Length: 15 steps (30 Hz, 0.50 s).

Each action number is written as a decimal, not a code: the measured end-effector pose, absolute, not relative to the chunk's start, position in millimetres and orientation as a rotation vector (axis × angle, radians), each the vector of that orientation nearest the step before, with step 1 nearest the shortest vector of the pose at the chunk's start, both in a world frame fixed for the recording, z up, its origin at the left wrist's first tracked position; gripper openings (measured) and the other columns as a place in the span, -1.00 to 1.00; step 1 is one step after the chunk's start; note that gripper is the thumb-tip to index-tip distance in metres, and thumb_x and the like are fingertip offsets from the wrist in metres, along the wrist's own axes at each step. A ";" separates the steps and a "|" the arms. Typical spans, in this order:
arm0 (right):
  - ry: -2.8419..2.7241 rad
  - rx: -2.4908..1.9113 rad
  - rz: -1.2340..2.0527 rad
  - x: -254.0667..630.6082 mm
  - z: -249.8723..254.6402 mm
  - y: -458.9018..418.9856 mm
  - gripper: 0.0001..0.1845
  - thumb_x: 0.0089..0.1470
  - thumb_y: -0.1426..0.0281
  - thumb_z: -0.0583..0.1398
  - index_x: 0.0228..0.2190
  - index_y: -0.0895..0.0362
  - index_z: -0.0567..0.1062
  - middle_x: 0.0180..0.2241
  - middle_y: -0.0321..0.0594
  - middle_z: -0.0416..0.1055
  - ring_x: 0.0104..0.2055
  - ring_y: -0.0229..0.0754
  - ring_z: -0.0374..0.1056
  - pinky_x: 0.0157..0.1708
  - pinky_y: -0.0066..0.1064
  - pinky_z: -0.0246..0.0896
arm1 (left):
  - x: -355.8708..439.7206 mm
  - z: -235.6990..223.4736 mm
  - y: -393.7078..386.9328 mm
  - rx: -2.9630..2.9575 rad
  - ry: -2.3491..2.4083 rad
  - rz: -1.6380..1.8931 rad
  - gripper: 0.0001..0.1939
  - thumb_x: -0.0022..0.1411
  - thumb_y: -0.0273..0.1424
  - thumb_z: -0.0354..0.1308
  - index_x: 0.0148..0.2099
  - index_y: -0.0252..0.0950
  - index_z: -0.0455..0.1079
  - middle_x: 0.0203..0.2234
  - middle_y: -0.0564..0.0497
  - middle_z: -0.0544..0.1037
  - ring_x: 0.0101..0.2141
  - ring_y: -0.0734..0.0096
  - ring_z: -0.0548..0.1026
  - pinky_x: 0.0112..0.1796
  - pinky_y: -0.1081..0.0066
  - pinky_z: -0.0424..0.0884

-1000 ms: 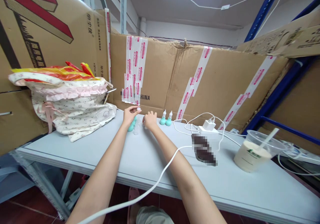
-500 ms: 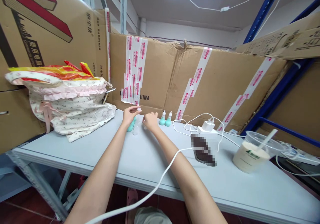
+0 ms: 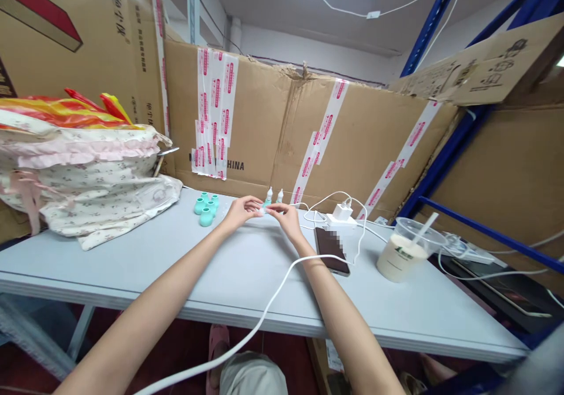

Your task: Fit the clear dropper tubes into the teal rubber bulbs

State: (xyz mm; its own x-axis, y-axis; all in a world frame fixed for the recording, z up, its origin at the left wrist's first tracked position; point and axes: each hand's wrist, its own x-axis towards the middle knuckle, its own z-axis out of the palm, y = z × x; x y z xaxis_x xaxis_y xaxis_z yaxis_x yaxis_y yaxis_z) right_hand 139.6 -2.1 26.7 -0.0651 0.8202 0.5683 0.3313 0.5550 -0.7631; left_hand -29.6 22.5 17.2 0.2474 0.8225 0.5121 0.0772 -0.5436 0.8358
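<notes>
My left hand (image 3: 241,210) and my right hand (image 3: 282,216) meet near the far edge of the grey table (image 3: 132,265), fingertips pinched together around a small white piece (image 3: 262,211) that I cannot make out clearly. Just behind the hands stand two small teal-and-white bottles (image 3: 273,196). To the left of my left hand lie several teal rubber bulbs (image 3: 206,208), apart from both hands.
A floral fabric bag (image 3: 83,177) with red-yellow plastic on top fills the table's left. A phone (image 3: 332,243), a white charger (image 3: 341,212) with cables, and a lidded drink cup with straw (image 3: 403,251) sit on the right. Taped cardboard boxes (image 3: 352,136) wall the back.
Both hands have moved right, away from the teal bulbs, and now pinch together near the two small bottles. The camera has swung to the right.
</notes>
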 end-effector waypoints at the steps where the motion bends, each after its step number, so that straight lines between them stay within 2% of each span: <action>1: -1.632 -0.986 0.551 141.7 24.0 -3.9 -0.79 -0.16 0.26 0.23 -0.48 0.14 0.56 -0.42 -0.18 0.51 -0.38 -0.20 0.35 -0.31 -0.39 0.19 | -26.5 14.9 21.0 1.822 0.822 1.343 -0.58 -0.24 -0.34 0.34 -0.25 -0.36 0.43 -0.44 -0.08 0.55 -0.42 0.36 0.48 -0.32 0.36 0.39; 9: -1.541 -0.993 0.575 139.7 19.8 -4.7 -0.80 -0.14 0.25 0.22 -0.50 0.11 0.56 -0.42 -0.20 0.51 -0.36 -0.21 0.33 -0.31 -0.40 0.15 | -16.8 15.3 13.1 1.771 0.881 1.433 -0.68 -0.23 -0.34 0.32 -0.36 -0.36 0.41 -0.46 -0.08 0.54 -0.38 0.30 0.49 -0.33 0.37 0.37; 15: -1.493 -0.914 0.657 138.5 19.5 -6.8 -0.80 -0.13 0.24 0.21 -0.47 0.09 0.56 -0.37 -0.21 0.50 -0.28 -0.19 0.32 -0.27 -0.38 0.13 | -12.4 18.5 5.4 1.814 0.864 1.562 -0.70 -0.17 -0.32 0.29 -0.33 -0.34 0.41 -0.43 -0.05 0.53 -0.41 0.35 0.48 -0.35 0.39 0.36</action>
